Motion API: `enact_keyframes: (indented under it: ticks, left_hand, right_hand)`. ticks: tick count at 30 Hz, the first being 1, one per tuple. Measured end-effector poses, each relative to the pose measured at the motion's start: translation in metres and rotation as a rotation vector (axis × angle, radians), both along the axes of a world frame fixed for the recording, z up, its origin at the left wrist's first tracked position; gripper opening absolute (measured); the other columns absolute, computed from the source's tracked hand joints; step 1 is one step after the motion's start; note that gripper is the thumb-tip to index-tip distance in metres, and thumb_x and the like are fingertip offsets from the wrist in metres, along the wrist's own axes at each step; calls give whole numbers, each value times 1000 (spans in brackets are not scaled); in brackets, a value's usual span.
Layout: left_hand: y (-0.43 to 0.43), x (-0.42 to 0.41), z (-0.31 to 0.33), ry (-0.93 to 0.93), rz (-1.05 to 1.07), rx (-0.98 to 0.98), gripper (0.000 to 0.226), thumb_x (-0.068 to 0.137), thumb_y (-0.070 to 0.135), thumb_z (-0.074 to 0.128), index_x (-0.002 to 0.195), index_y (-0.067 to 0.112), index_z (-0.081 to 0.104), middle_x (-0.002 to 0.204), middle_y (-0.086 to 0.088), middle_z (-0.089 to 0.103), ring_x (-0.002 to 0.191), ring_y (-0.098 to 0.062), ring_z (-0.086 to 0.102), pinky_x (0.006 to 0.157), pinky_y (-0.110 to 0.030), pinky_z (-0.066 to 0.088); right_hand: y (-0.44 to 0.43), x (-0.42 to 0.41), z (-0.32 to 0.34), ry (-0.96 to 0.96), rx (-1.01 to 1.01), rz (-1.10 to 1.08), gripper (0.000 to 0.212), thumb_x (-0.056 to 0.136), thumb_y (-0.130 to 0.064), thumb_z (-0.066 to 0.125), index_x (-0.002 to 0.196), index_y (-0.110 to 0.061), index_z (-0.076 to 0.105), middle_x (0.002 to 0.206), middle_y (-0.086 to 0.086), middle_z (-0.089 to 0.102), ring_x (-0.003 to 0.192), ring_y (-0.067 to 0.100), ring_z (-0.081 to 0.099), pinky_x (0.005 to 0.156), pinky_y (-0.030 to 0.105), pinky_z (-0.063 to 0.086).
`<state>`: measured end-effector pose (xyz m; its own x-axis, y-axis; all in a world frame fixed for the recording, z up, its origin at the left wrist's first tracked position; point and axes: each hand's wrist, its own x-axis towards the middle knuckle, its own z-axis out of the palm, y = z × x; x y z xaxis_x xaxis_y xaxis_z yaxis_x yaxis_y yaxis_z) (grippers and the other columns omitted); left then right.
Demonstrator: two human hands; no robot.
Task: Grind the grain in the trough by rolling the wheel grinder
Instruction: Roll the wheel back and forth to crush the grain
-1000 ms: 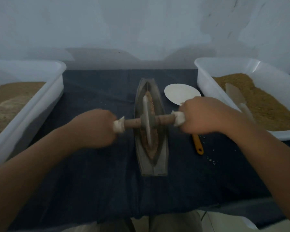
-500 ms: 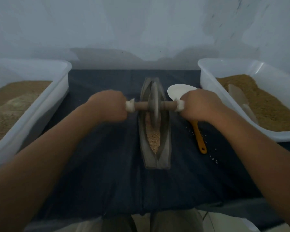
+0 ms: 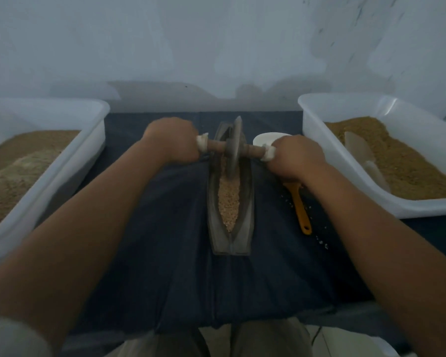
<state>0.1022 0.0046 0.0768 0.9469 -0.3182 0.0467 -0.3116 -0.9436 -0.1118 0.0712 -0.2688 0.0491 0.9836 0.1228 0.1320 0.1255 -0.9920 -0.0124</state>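
Both hands are out over the far end of the trough (image 3: 246, 215), a long, narrow, boat-shaped vessel that lies lengthwise away from the person in the middle of a dark cloth (image 3: 152, 253) covering the worktop. The grinder (image 3: 232, 150) stands upright in the trough's groove near its far tip, with its wooden axle (image 3: 215, 146) crossing the trough from left to right. The left hand (image 3: 171, 141) is closed in a fist round the axle's left end, where a white wrap (image 3: 202, 143) shows at its edge. The right hand (image 3: 296, 157) is closed the same way round the right end, which also has a white wrap (image 3: 268, 153). The grain (image 3: 229, 197) fills the groove from the wheel back to the near tip, pale and coarse. Just right of the trough lies a spoon (image 3: 300, 210) with an orange handle pointing toward the person. Its white bowl is partly hidden behind the right hand. A few loose grains (image 3: 319, 240) are scattered on the cloth beside the handle. A white tub (image 3: 93, 135) sits at the left edge of the worktop, holding brown meal (image 3: 16, 171), lighter on the near side. A second white tub (image 3: 319, 150) sits at the right, holding brown grain (image 3: 410, 171) with a pale scoop (image 3: 358, 150) lying in it. Behind everything is a plain pale wall (image 3: 216, 47). The hands and forearms are a little blurred.
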Motion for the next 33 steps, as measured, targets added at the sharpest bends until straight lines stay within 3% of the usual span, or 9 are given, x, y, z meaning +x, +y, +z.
enact_keyframes:
  ticks: [2, 4, 6, 8, 15, 20, 26, 29, 33]
  left_hand:
    - [10, -26, -4, 114, -56, -1, 23, 81, 38, 66, 68, 24, 53, 73, 4, 58, 74, -25, 62, 68, -33, 51]
    - [27, -63, -10, 213, -104, 9, 19, 76, 37, 66, 65, 23, 56, 64, 8, 58, 65, -17, 64, 57, -27, 45]
    - [41, -92, -16, 254, -124, 5, 19, 67, 43, 60, 62, 25, 56, 58, 9, 58, 56, -7, 59, 50, -24, 41]
    - [45, -95, -20, 277, -126, -5, 21, 62, 46, 55, 60, 25, 56, 55, 9, 58, 53, -5, 57, 48, -23, 39]
    - [14, 9, -11, 11, 22, -18, 29, 80, 47, 65, 68, 23, 54, 72, 4, 57, 70, -25, 57, 65, -33, 49]
    - [23, -24, -25, 164, -9, -103, 24, 81, 38, 70, 67, 23, 59, 70, 5, 61, 66, -17, 61, 60, -31, 46]
    - [56, -101, -35, 137, -150, -104, 26, 62, 53, 51, 59, 28, 54, 50, 10, 54, 47, -3, 52, 44, -22, 35]
    - [37, -65, -26, 156, -111, -60, 25, 69, 48, 58, 62, 24, 55, 60, 9, 56, 58, -16, 58, 53, -28, 43]
    - [17, -2, -15, 65, 12, -77, 27, 81, 46, 63, 69, 23, 55, 78, 1, 59, 74, -28, 60, 68, -35, 51]
  right_hand:
    - [-7, -18, 3, 126, -54, 15, 27, 90, -47, 55, 75, -26, 64, 73, -2, 65, 68, 15, 62, 62, 37, 54]
    - [-20, -50, -2, 221, -26, 79, 29, 82, -57, 58, 72, -31, 64, 67, -7, 66, 60, 7, 62, 53, 30, 48]
    - [-26, -79, -6, 224, -14, 151, 38, 72, -70, 51, 71, -34, 64, 67, -19, 66, 58, 0, 62, 46, 26, 40]
    - [-27, -83, -13, 178, -10, 157, 46, 72, -74, 44, 66, -32, 60, 58, -10, 62, 51, 4, 58, 45, 28, 39]
    - [-1, 4, -7, -124, -78, -57, 28, 89, -45, 56, 70, -25, 57, 63, -7, 55, 57, 15, 51, 55, 34, 44]
    - [-2, -20, 9, -24, -130, 52, 23, 83, -41, 61, 66, -27, 56, 61, -7, 57, 55, 12, 55, 50, 28, 40]
    - [-22, -101, -3, 60, -14, 184, 43, 71, -71, 31, 67, -35, 54, 57, -11, 55, 53, 2, 52, 48, 28, 44]
    - [-12, -67, -2, 67, -51, 103, 39, 83, -67, 44, 73, -33, 59, 66, -10, 61, 61, 6, 57, 55, 31, 49]
    - [1, -3, 7, -46, -120, -45, 30, 92, -51, 57, 73, -28, 57, 71, -6, 59, 64, 15, 55, 55, 30, 39]
